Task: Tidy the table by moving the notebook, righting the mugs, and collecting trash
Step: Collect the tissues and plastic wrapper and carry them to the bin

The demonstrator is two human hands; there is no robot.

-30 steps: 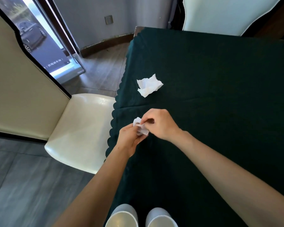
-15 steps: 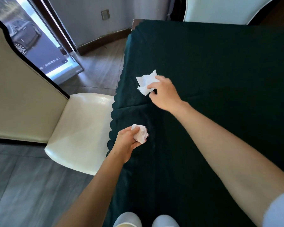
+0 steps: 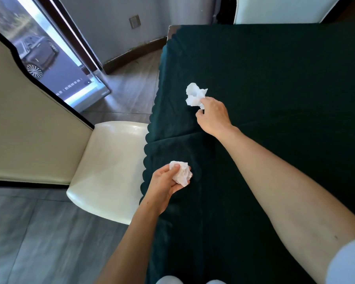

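1. Both hands are busy with paper; the left hand [image 3: 166, 186], low and centre-left in the frame at the table's scalloped edge, is curled around a balled tissue [image 3: 181, 173], thumb pressed on top; the right hand [image 3: 213, 116], above it toward mid-frame, has its fingertips pinched on the near edge of a second crumpled tissue [image 3: 195, 95].
2. A second ago the two hands were together over the first wad and the second piece lay alone on the cloth; half a second ago the right hand had just reached it; now the fingers are closed on it and the paper is bunched up taller, so the grasp appears made, though I cannot tell if it has left the cloth.
3. On the dark green table [image 3: 275, 78] no other scrap shows; a cream chair [image 3: 103, 167] stands at centre-left.
4. Judging by this, trash collecting looks nearly finished; neither notebook nor mugs are in view, so their state is unknown.
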